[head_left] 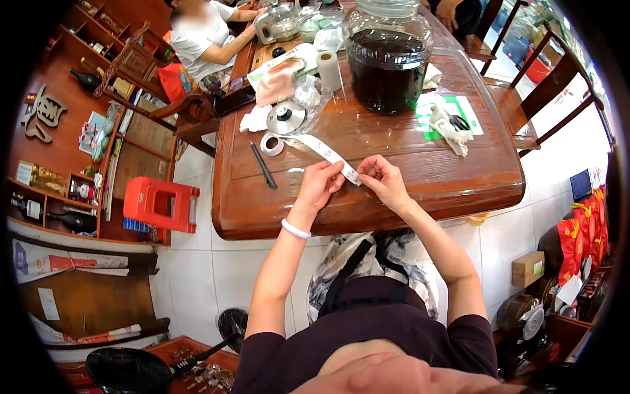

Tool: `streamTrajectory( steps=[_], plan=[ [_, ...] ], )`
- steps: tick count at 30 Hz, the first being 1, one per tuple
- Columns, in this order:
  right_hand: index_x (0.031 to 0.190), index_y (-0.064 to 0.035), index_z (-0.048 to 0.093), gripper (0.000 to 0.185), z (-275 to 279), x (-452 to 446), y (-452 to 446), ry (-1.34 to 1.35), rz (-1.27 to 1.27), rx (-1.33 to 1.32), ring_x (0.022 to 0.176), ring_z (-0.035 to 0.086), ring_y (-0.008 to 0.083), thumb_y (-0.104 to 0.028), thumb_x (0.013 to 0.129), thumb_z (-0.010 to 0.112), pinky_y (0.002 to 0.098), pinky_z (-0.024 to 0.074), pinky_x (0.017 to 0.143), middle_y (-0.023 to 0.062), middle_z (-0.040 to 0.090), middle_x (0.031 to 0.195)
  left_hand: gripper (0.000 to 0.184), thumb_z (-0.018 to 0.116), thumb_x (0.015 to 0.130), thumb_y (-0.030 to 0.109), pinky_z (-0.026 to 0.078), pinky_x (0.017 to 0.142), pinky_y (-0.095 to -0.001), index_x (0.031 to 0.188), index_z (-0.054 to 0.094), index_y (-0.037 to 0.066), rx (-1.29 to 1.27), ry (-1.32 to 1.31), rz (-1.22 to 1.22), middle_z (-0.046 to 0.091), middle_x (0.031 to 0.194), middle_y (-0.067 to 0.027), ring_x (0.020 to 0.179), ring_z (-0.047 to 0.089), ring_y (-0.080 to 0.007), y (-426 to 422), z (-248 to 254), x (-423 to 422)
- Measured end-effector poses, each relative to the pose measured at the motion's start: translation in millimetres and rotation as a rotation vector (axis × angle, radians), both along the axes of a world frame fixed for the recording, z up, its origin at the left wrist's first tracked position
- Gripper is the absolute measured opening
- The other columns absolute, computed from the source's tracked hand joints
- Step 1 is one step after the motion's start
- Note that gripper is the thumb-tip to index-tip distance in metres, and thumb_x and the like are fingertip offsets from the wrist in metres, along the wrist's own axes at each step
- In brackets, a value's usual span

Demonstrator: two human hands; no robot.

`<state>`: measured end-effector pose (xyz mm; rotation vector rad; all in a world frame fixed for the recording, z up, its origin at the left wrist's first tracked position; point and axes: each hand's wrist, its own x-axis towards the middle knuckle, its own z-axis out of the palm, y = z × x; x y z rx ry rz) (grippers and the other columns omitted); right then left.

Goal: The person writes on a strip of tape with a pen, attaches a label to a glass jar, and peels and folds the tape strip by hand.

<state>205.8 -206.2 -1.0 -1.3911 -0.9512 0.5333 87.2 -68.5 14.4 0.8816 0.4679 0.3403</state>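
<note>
A white paper strip with dark handwriting runs over the wooden table from a roll of white tape. My left hand, with a pale bangle at the wrist, has its fingers closed on the strip near its end. At the strip's tip, my right hand pinches the corner between thumb and fingers. To the left of the roll lies a black pen. A round metal lid with a black knob sits just behind the roll.
Behind my hands stands a large glass jar of dark liquid, beside an upright white roll. Scissors and a crumpled cloth lie right. Another person sits far left. A red stool stands on the floor.
</note>
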Motion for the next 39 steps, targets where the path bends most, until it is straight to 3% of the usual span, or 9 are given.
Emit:
streamTrajectory(
  steps=[9,11,18,20,39],
  plan=[
    [0.091,-0.0011,0.058,0.015,3.2,0.8,4.4,-0.096,0.025,0.023,0.062,0.048,0.0037,0.005,0.079,0.063,0.0185,0.0388,0.054,-0.0004,0.058,0.078,0.01,0.06,0.084,0.006,0.032,0.039,-0.0193,0.086,0.061,-0.004,-0.028,0.011,-0.059,0.058,0.068,-0.0055,0.05,0.05,-0.0096,3.5,4.2,-1.6],
    [0.092,-0.0011,0.059,0.017,10.9,0.8,7.6,-0.343,0.013,0.074,0.063,0.052,0.0082,0.005,0.077,0.064,0.021,0.0413,0.055,0.0035,0.059,0.081,0.01,0.061,0.083,0.006,0.031,0.038,-0.0198,0.086,0.061,-0.004,-0.024,0.038,-0.068,0.059,0.069,-0.0058,0.049,0.05,-0.0098,3.6,5.7,-1.8],
    [0.093,-0.0012,0.06,0.019,12.5,1.6,12.8,-0.46,0.043,0.137,0.069,0.059,0.0176,0.005,0.075,0.064,0.0259,0.0462,0.059,0.0089,0.061,0.086,0.011,0.059,0.083,0.005,0.029,0.035,-0.0182,0.086,0.06,-0.005,-0.015,0.062,-0.093,0.057,0.067,-0.0056,0.046,0.046,-0.0077,3.1,11.3,-3.0],
    [0.092,-0.0036,0.06,0.017,15.0,0.9,13.9,-0.523,0.028,0.199,0.074,0.061,0.0263,0.001,0.075,0.063,0.0316,0.0493,0.061,0.0094,0.061,0.086,0.01,0.059,0.083,0.004,0.029,0.035,-0.0181,0.085,0.06,-0.006,0.002,0.09,-0.121,0.056,0.066,-0.0056,0.045,0.046,-0.0075,4.3,13.3,-2.2],
    [0.088,-0.0016,0.057,0.015,13.9,0.4,8.8,-0.477,0.051,0.096,0.07,0.061,0.0232,0.002,0.074,0.064,0.0291,0.0492,0.06,0.0096,0.06,0.087,0.009,0.06,0.081,0.004,0.032,0.035,-0.0194,0.08,0.059,-0.005,0.037,0.098,-0.063,0.057,0.06,-0.0061,0.041,0.047,-0.0088,-0.5,12.4,-1.6]
  ],
)
